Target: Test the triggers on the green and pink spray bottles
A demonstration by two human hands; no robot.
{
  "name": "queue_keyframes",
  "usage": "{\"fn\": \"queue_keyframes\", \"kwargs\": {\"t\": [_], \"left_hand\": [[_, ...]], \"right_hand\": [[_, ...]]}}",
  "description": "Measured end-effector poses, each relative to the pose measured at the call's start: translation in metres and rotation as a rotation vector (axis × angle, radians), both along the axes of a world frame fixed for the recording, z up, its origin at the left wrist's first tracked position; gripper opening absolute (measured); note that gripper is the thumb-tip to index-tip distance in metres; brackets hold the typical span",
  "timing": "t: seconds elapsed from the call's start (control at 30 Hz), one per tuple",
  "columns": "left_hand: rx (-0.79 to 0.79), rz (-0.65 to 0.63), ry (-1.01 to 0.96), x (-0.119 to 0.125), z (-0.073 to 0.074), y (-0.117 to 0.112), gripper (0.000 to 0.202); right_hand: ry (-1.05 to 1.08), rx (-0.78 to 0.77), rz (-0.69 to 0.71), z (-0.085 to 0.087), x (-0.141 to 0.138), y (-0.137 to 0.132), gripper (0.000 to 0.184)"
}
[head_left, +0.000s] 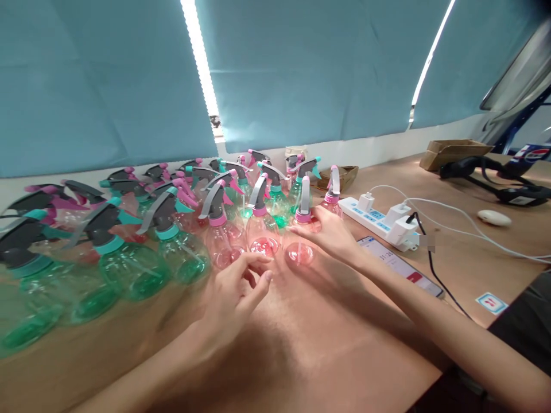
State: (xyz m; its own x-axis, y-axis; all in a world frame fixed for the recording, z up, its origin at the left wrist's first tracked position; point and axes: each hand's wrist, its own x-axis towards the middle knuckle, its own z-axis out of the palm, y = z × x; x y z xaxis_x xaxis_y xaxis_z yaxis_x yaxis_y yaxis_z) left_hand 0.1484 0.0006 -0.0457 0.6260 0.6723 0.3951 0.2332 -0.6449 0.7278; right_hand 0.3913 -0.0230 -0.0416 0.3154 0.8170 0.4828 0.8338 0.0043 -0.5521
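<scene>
The step in hand seems to be handling the pink-collared spray bottle (303,218), just left of the right grip (330,232) — whether this grip pinches it, I cannot tell. The left grip (235,289) is loosely spread, without any thing. The next move seems to call for steady contact. The bottle stands upright on the bench (310,344) — long axis vertical, spray head (305,198) apparently pointing away from the person.

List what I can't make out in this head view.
Head view:
Leftmost green bottle: cut off by the left edge.
Rear bottles: bodies hidden by nearer ones.
Right hand: whether it grips the pink bottle beside it; its own back hides any contact.
Phone: smaller screen text too small to read.
</scene>
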Motion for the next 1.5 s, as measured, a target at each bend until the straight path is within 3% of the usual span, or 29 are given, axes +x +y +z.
{"fn": "queue_keyframes", "kwargs": {"t": [0.13,0.3,0.43,0.53,0.7,0.9,1.03,1.17,1.33,1.5], "left_hand": [[-0.031,0.040,-0.025,-0.001,0.007,-0.003,0.018],[0.019,0.043,0.023,-0.003,0.017,-0.004,0.037],[-0.015,-0.065,0.007,-0.009,0.026,-0.010,0.051],[-0.053,-0.041,-0.049,-0.018,0.036,-0.018,0.053],[-0.130,0.132,-0.075,-0.041,0.051,-0.026,0.052],[-0.139,0.075,-0.141,-0.072,0.049,-0.022,0.029],[-0.097,0.073,-0.173,-0.087,0.040,-0.013,0.013],[-0.056,0.053,-0.184,-0.093,0.035,-0.006,0.012],[-0.033,-0.020,-0.219,-0.094,0.038,-0.006,0.010],[0.003,0.038,-0.132,-0.098,0.043,-0.004,0.009]], "right_hand": [[-0.014,-0.004,0.050,0.001,-0.014,-0.024,0.044],[-0.029,0.013,0.209,0.003,-0.048,-0.046,0.037],[-0.056,0.083,0.343,-0.003,-0.082,-0.047,0.024],[-0.045,0.141,0.452,-0.009,-0.108,-0.041,0.024],[-0.025,0.247,0.528,-0.016,-0.147,-0.031,0.035],[-0.069,0.206,0.674,-0.023,-0.177,-0.026,0.071],[-0.096,0.073,0.801,-0.029,-0.178,-0.019,0.086],[-0.159,0.061,0.932,-0.035,-0.161,-0.010,0.091],[-0.213,-0.147,0.896,-0.047,-0.134,-0.006,0.084],[-0.254,-0.220,0.852,-0.059,-0.124,-0.012,0.066]]}}
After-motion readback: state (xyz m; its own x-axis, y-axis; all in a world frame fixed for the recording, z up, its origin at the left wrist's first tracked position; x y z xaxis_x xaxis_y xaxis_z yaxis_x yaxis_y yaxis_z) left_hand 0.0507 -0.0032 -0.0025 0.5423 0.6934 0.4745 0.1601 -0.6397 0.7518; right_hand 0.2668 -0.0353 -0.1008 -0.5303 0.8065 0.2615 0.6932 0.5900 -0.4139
